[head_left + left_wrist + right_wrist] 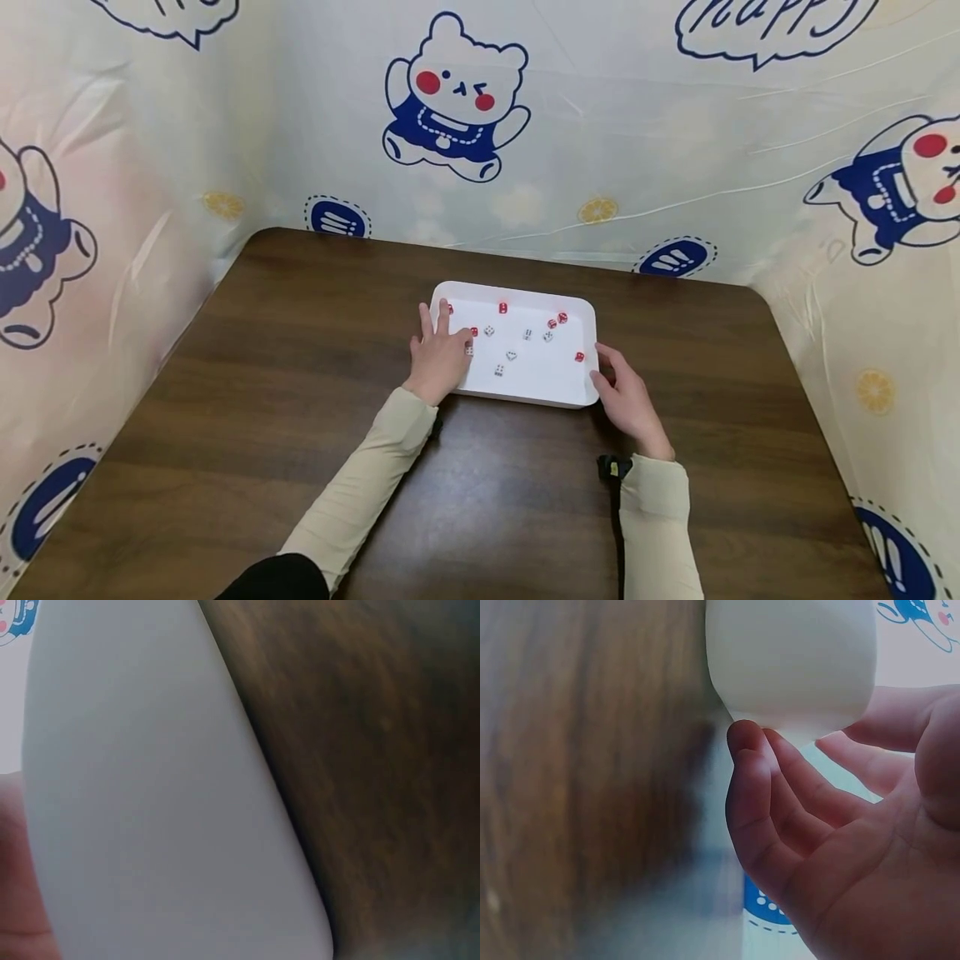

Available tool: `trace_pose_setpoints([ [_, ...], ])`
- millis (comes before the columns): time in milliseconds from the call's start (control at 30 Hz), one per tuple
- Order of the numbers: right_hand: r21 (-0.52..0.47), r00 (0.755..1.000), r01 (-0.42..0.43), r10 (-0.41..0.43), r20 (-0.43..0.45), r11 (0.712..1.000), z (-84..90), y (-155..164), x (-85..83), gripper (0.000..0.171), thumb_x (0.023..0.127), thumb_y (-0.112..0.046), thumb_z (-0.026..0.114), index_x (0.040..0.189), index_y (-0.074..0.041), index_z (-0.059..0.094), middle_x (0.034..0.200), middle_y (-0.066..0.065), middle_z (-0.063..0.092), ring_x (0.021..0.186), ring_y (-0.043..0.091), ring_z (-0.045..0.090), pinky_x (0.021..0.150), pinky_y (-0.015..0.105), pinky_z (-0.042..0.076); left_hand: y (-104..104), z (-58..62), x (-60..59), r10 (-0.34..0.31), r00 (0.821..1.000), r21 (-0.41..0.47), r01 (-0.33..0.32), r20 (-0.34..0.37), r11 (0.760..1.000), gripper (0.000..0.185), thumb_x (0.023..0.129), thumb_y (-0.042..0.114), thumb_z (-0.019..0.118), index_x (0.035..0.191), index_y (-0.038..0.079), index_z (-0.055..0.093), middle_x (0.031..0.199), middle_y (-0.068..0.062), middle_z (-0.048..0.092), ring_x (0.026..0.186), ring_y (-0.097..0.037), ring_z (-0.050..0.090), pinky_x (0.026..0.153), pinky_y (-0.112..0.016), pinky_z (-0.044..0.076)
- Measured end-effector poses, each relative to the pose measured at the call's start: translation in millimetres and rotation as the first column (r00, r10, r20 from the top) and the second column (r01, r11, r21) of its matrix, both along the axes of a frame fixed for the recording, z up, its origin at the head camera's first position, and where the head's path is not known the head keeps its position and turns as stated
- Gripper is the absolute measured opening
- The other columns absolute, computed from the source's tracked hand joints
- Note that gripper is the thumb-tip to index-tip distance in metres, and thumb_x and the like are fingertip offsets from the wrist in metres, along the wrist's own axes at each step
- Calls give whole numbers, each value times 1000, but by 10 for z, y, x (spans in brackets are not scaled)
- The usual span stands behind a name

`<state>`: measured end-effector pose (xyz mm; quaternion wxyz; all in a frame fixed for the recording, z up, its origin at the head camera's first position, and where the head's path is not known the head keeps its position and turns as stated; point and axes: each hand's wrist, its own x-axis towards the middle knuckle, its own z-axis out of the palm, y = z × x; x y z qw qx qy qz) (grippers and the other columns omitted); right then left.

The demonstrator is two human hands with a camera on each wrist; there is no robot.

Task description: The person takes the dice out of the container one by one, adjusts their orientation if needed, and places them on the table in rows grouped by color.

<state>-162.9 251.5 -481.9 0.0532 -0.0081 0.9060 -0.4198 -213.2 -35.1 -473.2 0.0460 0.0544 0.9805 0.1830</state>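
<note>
A white tray point(540, 382) lies on the brown table point(300, 375) and holds several red and white dice, among them a red die point(503, 307) at the back and a white die point(498, 370) near the front. My left hand point(452, 340) lies over the tray's left rim, fingers stretched in beside a white die point(469, 351). My right hand point(611, 379) rests at the tray's front right corner. In the right wrist view the right hand point(795, 795) has loosely curled fingers beside the tray's wall point(791, 660), holding nothing. The left wrist view shows only the tray's wall point(150, 787) and a sliver of skin.
Cartoon-bear patterned sheets point(457, 100) wall the table in at the back and on both sides. Bare wood point(525, 500) stretches between the tray and the table's near edge. A black strap point(611, 468) sits at my right wrist.
</note>
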Motion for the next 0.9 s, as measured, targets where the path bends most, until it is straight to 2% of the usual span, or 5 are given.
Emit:
trace_pose_setpoints([
  [433, -10, 1000, -2, 2, -13, 1000, -10, 15, 10, 49, 101, -15, 48, 147, -6, 34, 140, 23, 49, 119, 37, 54, 98, 52, 46, -20, 25, 7, -9, 999, 15, 8, 35, 1000, 15, 93, 19, 60, 103, 12, 69, 162, -20, 12, 148, -47, 0, 98, -68, 38],
  [633, -5, 1000, 2, -2, -17, 1000, -10, 15, 12, 50, 100, -16, 49, 147, -6, 35, 139, 22, 50, 115, 35, 56, 96, 51, 47, -48, 54, -9, -31, 997, 12, 31, 64, 999, 19, 92, 19, 60, 107, 12, 70, 162, -20, 10, 148, -47, -2, 100, -66, 37],
  [900, -1, 1000, 0, 0, -27, 1000, -13, 8, 29, 50, 100, -15, 49, 147, -6, 36, 139, 21, 51, 112, 34, 57, 96, 51, 47, -119, 68, -37, -65, 994, 60, 60, 90, 996, 20, 93, 17, 58, 108, 11, 69, 162, -20, 0, 148, -46, -6, 110, -70, 17],
])
